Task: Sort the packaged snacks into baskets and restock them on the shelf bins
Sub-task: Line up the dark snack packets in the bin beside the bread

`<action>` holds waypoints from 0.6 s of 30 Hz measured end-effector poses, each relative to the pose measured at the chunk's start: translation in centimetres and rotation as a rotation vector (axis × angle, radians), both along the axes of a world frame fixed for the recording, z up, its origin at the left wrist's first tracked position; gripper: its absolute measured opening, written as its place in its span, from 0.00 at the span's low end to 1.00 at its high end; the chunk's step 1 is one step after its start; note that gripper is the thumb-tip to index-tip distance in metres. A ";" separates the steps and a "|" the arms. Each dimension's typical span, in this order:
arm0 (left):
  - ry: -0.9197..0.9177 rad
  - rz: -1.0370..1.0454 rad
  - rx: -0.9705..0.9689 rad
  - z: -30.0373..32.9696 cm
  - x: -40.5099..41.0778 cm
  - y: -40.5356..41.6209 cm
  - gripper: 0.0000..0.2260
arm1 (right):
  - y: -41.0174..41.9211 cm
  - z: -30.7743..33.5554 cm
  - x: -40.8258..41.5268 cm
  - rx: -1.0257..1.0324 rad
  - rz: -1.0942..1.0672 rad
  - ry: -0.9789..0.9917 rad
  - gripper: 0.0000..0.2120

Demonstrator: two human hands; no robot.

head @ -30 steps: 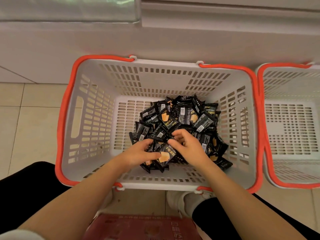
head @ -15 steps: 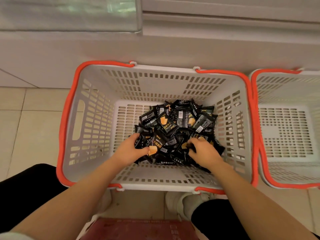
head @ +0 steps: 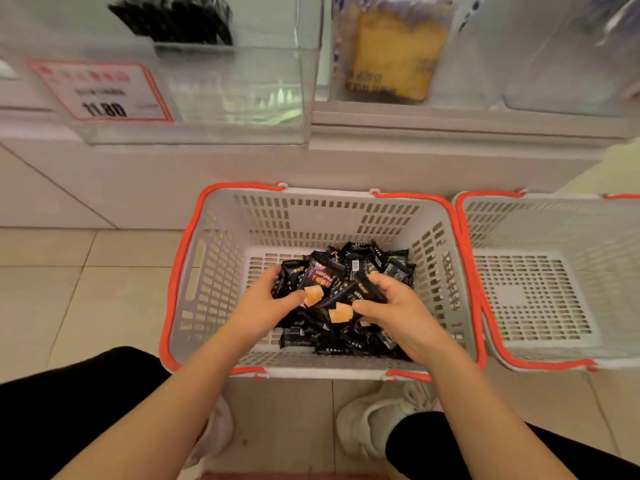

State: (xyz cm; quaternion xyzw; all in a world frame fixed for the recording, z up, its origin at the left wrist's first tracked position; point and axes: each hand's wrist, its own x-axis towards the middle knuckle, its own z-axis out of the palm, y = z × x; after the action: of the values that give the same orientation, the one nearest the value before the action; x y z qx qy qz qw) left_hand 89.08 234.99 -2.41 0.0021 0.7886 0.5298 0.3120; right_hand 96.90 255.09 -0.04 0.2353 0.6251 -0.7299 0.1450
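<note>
A bunch of black snack packets [head: 329, 289] is gripped between left hand [head: 263, 306] and right hand [head: 394, 306], fingers curled. The clear shelf bin [head: 235, 95] lies above, beyond the basket's [head: 214, 271] far edge.

Both hands — left hand [head: 263, 303], right hand [head: 398, 317] — reach forward, fingers curled and gripping.

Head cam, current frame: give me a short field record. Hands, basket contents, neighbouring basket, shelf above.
left hand: left hand grips black snack packets at the left of the bunch
right hand: right hand grips packets at the right of the same bunch
basket: grey basket with orange rim, holds a pile of the black packets
second basket: second basket right beside it, no packets visible inside
shelf: clear bin above, black packets at its back; price tag on its front
floor: tiled
</note>
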 end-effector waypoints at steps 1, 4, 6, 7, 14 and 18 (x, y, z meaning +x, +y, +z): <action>0.006 -0.016 0.008 0.7 0.2 0.0 0.25 | -0.4 0.7 -0.3 -0.002 -0.040 0.034 0.13; 0.050 0.001 0.116 2.4 0.9 -0.2 0.16 | -1.9 2.3 -1.0 -0.054 -0.179 0.099 0.11; 0.069 0.031 0.194 3.7 1.0 -0.3 0.16 | -2.9 3.2 -1.3 -0.132 -0.283 0.150 0.11; 0.090 0.022 0.218 4.4 1.0 -0.3 0.17 | -3.4 3.6 -1.5 -0.185 -0.324 0.173 0.14; 0.178 -0.003 0.332 8.5 1.0 0.6 0.14 | -5.8 6.2 -1.7 -0.362 -0.317 0.220 0.24; 0.258 -0.038 0.266 10.4 0.9 0.7 0.14 | -5.4 8.2 -1.8 -0.241 -0.233 0.242 0.17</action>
State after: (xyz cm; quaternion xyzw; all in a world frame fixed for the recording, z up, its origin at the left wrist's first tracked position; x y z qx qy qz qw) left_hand 90.03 235.67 8.03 0.1264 0.7449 0.6187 0.2153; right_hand 95.12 249.74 8.20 0.1974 0.5146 -0.8343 0.0103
